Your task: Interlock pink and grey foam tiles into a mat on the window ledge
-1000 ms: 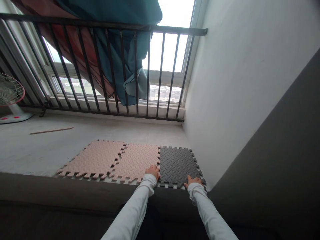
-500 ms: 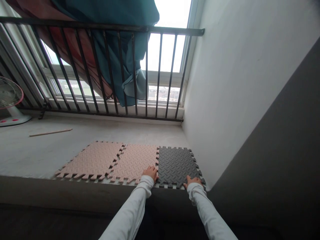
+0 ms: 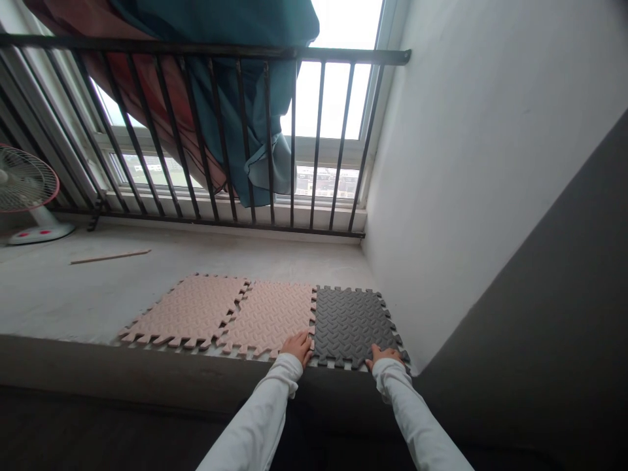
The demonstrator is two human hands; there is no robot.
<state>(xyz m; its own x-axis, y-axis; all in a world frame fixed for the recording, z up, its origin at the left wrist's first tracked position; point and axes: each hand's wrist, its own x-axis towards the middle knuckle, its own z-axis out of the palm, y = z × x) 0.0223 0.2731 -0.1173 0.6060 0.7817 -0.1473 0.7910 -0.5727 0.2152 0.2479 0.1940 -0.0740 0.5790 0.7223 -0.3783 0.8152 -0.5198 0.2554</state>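
Three interlocking foam mats with a raised tread pattern lie in a row on a pale concrete ledge. On the right is a dark grey mat [image 3: 354,322]; a pink mat [image 3: 275,314] sits beside it, and another pink mat [image 3: 191,307] is further left. My left hand [image 3: 297,347] rests on the near right corner of the middle mat, close to the seam with the grey one, fingers laid over it. At the grey mat's near right corner, my right hand [image 3: 386,357] touches the edge with thumb and fingers apart. Uneven gaps show between the pink mats.
A black metal railing [image 3: 206,49] stands before the window, with a teal and red curtain [image 3: 250,131] hanging there. Left are a fan [image 3: 42,232] and a thin stick [image 3: 110,257]. A white wall [image 3: 441,163] borders the mats on the right.
The view has shifted slightly, so the scene sits further right. My left hand has slid a little nearer to me on the pink mat. My right hand stays at the grey mat's corner.
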